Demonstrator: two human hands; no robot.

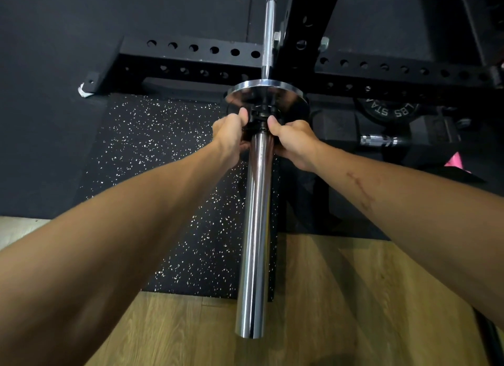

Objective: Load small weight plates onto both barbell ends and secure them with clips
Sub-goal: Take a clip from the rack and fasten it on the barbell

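Between the two hands, the barbell sleeve (pixel 256 229) runs as a long chrome cylinder whose axis goes straight away from the person: its free end points back toward the camera, low in the view, and its far end meets the small weight plate (pixel 268 94). That plate is a shiny chrome disc seated on the sleeve, its flat face turned toward the person, just beyond both grips. Past the plate the thinner bar shaft (pixel 268 35) continues on the same line, up and away, crossing the black perforated rack frame (pixel 191 55).

Directly under the thumbs sits the black clip (pixel 260 116), wrapped around the sleeve and set against the near face of the plate. The left hand (pixel 231 136) closes on the clip's left side, thumb up on its top; the right hand (pixel 293 140) closes on its right side in the same manner, fingers curled beneath and hidden by the sleeve. Both grips are pressed onto the clip, not spread.

Right of the right-hand grip, a black plate with white lettering (pixel 387 109) lies low, well apart. Below the grips, speckled rubber matting (pixel 163 174) gives way to wooden floor (pixel 327 297).
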